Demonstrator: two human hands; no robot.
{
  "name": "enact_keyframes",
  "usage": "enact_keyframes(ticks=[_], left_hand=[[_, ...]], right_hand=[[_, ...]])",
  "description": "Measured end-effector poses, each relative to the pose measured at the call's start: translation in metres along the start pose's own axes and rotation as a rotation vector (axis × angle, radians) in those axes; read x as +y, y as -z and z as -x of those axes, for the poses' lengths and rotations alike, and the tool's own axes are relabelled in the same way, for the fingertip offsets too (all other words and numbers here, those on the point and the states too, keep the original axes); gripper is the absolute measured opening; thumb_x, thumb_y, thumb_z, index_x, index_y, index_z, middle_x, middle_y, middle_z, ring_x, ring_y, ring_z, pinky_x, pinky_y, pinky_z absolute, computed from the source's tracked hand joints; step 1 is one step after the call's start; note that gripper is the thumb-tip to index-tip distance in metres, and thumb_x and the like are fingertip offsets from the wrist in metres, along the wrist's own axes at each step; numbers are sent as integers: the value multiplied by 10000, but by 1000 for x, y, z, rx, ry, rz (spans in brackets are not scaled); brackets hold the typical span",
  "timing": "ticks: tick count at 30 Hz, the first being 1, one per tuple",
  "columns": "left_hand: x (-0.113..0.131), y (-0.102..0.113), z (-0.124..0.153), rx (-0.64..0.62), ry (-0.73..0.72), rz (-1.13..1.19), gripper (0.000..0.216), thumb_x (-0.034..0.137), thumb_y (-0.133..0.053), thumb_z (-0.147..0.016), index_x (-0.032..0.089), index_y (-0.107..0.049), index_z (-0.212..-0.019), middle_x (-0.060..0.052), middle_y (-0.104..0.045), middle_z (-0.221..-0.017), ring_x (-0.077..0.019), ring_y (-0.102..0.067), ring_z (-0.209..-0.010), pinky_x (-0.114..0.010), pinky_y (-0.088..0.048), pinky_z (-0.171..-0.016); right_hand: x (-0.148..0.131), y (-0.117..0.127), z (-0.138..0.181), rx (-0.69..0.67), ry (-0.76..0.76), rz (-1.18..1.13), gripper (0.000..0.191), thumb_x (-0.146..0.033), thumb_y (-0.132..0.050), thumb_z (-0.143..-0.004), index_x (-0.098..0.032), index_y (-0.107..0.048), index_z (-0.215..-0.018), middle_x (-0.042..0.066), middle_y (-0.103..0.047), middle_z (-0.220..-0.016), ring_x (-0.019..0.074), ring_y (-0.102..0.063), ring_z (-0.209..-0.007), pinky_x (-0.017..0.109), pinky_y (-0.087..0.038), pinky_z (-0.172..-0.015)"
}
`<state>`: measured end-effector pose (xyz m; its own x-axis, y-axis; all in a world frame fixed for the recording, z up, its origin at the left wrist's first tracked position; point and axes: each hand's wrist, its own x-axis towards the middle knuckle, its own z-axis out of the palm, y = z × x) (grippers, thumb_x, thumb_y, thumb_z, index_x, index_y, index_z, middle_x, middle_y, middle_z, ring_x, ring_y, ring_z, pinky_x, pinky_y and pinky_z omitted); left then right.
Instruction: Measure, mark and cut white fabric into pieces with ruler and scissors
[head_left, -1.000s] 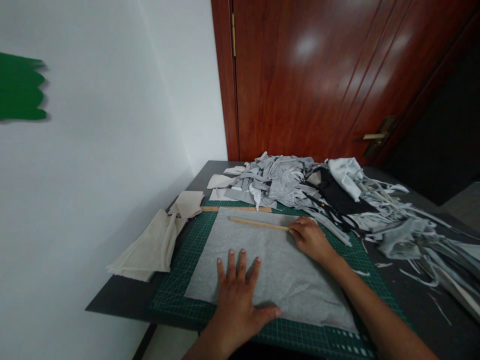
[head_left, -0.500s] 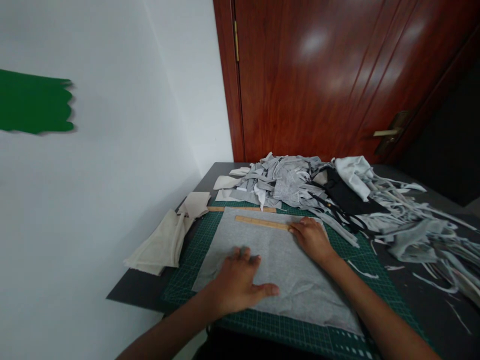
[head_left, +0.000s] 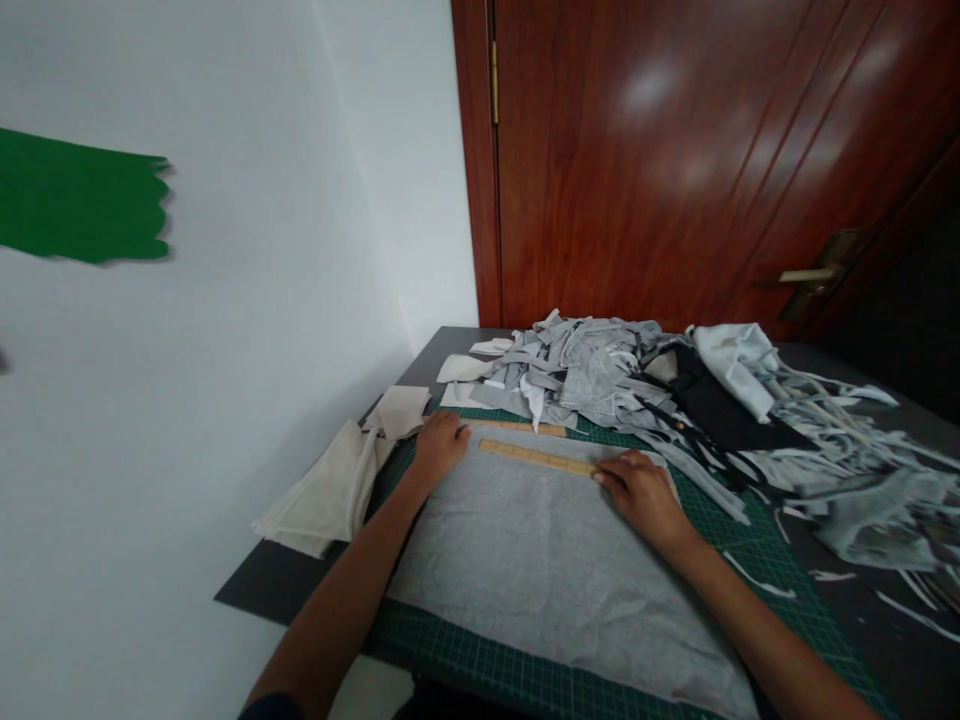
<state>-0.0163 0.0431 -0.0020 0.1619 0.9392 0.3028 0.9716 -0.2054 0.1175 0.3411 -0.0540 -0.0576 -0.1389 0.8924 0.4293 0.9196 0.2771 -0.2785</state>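
A grey fabric sheet (head_left: 540,550) lies flat on a green cutting mat (head_left: 487,665). Across its far edge rests a wooden ruler (head_left: 536,457). My right hand (head_left: 641,492) presses the ruler's right end, fingers curled onto it. My left hand (head_left: 439,443) reaches to the sheet's far left corner, fingers bent down on the fabric near a second wooden ruler (head_left: 525,427) lying just behind.
A heap of grey, white and black fabric strips (head_left: 675,395) covers the far and right side of the dark table (head_left: 247,595). Folded cream cloth pieces (head_left: 330,490) lie at the left edge by the white wall. A red-brown door (head_left: 675,160) stands behind.
My left hand lifted from the near middle of the grey sheet and moved forward to its far left corner. The right hand stayed on the ruler. The view shifted slightly left.
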Motion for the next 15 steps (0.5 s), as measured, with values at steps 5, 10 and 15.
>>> enact_keyframes(ticks=[5, 10, 15], left_hand=[[-17, -14, -9, 8, -108, 65, 211, 290, -586, -954, 173, -694, -1092, -120, -691, -1220, -290, -593, -1195, -424, -449, -1072], [-14, -19, -11, 53, -197, 131, 364, 272, -597, -951, 173, -640, -1299, -135, -653, -1329, -316, -557, -1263, -488, -440, -1101], [-8, -11, -8, -68, -586, 217, 462, 31, -478, -884, 241, -717, -1219, -64, -684, -1216, -231, -579, -1211, -387, -468, -1087]], right_hand=[[9, -6, 0, 4, 40, -24, 311, -352, -548, -1008, -218, -811, -1103, 111, -766, -1017, 280, -691, -1004, 401, -528, -925], [11, -7, 2, 20, 49, -4, 335, -382, -527, -1013, -231, -809, -1109, 117, -765, -1030, 286, -690, -1004, 418, -534, -905], [4, 0, 2, -18, 34, 26, 350, -389, -510, -1021, -251, -790, -1180, 115, -750, -1072, 290, -674, -1023, 437, -519, -921]])
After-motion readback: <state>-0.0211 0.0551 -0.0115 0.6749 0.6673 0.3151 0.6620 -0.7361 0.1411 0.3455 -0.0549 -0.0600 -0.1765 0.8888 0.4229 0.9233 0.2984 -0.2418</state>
